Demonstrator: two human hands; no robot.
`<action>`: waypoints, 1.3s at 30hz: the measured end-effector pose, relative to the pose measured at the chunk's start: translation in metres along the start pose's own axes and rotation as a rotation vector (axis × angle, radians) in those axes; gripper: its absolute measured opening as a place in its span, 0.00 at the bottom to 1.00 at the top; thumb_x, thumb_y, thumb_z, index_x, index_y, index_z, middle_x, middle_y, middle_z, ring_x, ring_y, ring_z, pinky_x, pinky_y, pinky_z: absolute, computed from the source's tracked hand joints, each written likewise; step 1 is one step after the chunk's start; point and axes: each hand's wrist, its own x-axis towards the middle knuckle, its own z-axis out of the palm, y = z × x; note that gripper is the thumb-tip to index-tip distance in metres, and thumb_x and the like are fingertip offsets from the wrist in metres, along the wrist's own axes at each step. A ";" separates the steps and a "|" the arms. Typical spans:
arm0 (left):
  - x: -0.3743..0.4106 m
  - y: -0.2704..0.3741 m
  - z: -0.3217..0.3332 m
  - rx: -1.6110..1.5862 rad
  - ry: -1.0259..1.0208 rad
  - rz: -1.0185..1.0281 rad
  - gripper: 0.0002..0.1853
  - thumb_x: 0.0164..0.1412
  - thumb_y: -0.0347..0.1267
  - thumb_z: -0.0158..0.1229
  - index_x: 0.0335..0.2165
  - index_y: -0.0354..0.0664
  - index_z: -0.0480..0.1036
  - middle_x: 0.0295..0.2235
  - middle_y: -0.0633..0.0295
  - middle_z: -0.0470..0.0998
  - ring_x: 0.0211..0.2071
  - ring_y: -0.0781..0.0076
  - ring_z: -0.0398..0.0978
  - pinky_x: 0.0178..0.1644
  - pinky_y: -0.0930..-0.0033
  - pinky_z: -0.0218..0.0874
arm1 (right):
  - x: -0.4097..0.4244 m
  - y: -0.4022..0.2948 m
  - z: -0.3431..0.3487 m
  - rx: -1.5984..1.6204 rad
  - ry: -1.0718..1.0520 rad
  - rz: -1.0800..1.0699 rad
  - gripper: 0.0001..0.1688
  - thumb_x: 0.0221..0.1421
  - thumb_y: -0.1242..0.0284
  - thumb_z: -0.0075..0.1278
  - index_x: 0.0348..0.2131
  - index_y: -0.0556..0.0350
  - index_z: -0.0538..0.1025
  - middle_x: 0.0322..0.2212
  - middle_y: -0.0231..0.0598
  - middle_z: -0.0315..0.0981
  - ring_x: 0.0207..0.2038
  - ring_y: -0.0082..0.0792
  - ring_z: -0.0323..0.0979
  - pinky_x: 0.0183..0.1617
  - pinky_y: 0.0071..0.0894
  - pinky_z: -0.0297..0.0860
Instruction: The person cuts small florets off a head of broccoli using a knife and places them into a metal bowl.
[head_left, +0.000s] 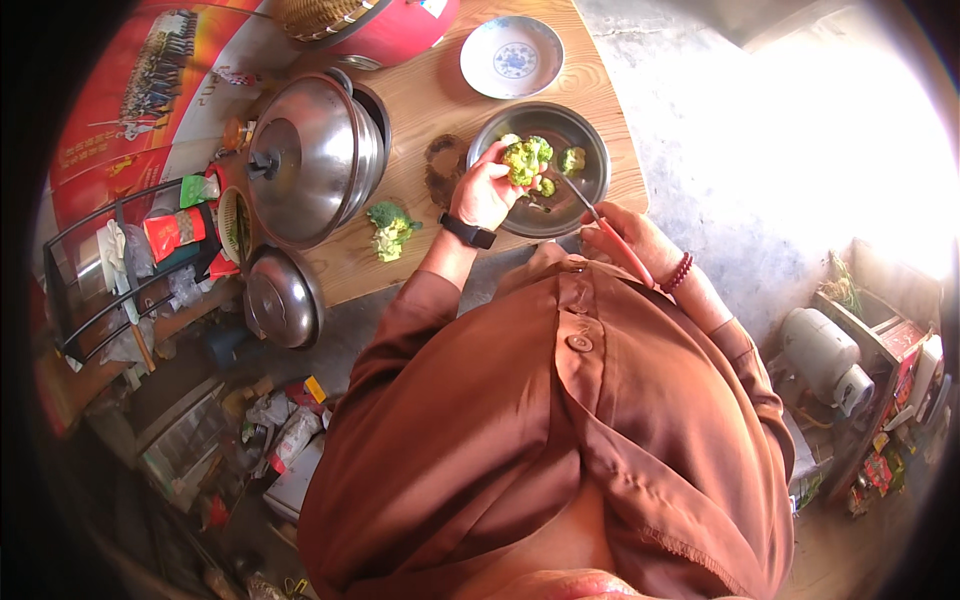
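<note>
My left hand (484, 191) holds a piece of broccoli (526, 159) above a dark metal bowl (596, 202). In my right hand (637, 236) is a knife with a red handle (625, 251); its thin blade points up and left over the bowl, its tip near the broccoli. Inside the bowl lie smaller broccoli florets (572, 160). Another broccoli head (391, 230) rests on the wooden table (420, 97), left of my left wrist.
A white and blue plate (514, 58) stands beyond the bowl. To the left are a large lidded steel pot (300, 161), a smaller metal lid (281, 296) and a black wire rack (112, 262) with packets. A red container (405, 30) stands at the top. Far right is a gas cylinder (821, 352).
</note>
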 end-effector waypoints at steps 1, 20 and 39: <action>-0.002 0.002 0.001 -0.035 -0.017 0.028 0.16 0.56 0.26 0.43 0.44 0.37 0.65 0.47 0.47 0.69 0.47 0.49 0.69 0.48 0.58 0.65 | 0.001 -0.004 0.003 0.009 -0.006 0.044 0.21 0.53 0.61 0.52 0.38 0.61 0.71 0.24 0.42 0.74 0.27 0.26 0.72 0.32 0.27 0.68; -0.017 -0.015 -0.012 0.341 0.145 0.173 0.21 0.60 0.27 0.52 0.52 0.37 0.61 0.40 0.63 0.72 0.38 0.80 0.71 0.42 0.75 0.67 | 0.021 -0.017 0.059 -0.166 0.157 0.145 0.23 0.52 0.57 0.53 0.26 0.63 0.71 0.19 0.51 0.70 0.24 0.46 0.72 0.29 0.38 0.66; -0.028 -0.014 -0.024 0.450 0.178 -0.049 0.11 0.59 0.28 0.48 0.40 0.33 0.67 0.37 0.55 0.73 0.36 0.67 0.74 0.39 0.68 0.70 | 0.024 0.011 0.069 -0.190 0.163 0.114 0.17 0.50 0.63 0.54 0.26 0.63 0.75 0.20 0.50 0.73 0.26 0.42 0.75 0.31 0.37 0.68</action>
